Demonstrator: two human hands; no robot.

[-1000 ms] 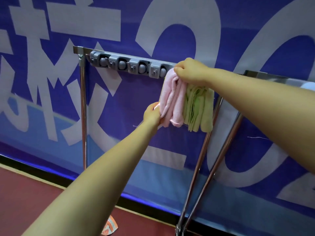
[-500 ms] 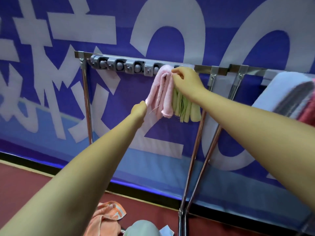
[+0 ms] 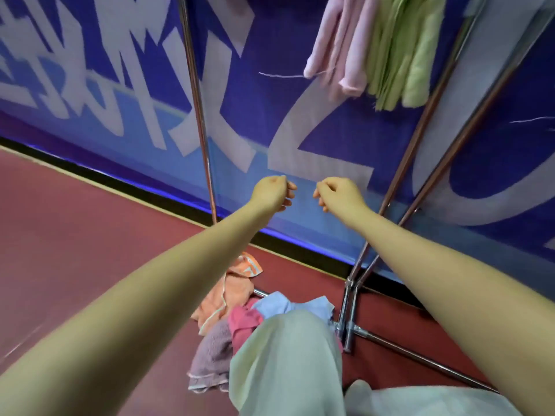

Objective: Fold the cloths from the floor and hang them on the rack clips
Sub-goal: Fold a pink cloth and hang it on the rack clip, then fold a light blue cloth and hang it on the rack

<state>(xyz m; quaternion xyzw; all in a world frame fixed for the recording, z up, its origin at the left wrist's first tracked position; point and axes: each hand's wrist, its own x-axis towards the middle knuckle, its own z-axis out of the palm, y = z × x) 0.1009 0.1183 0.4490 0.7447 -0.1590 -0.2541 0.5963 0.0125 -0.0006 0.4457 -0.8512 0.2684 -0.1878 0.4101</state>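
Head view looks down along both bare arms toward a blue banner (image 3: 330, 121) with large pale lettering, which fills the upper part of the frame and meets a dark red floor (image 3: 75, 235) along a black strip. Chrome rack poles (image 3: 199, 115) cross the banner: one stands upright at left of centre, and two slanted ones run down at right to a jointed base bar lying on the floor. A pale green trouser leg (image 3: 285, 364) rises at bottom centre, covering part of a heap of cloths on the floor. In that heap an orange cloth (image 3: 231, 292) lies furthest from the camera, a light blue cloth (image 3: 288, 304) sits just beside the base bar, a pink-red cloth (image 3: 243, 322) touches both, and a mauve cloth (image 3: 210, 358) lies nearest at left. At top right a folded pink cloth (image 3: 339, 46) hangs beside a folded green cloth (image 3: 402, 55), the two touching; the clips above them are out of frame. The left hand (image 3: 271, 192) and right hand (image 3: 339, 193) hang in mid-air near each other, below the hung cloths and well above the heap, each with fingers loosely curled and holding nothing.
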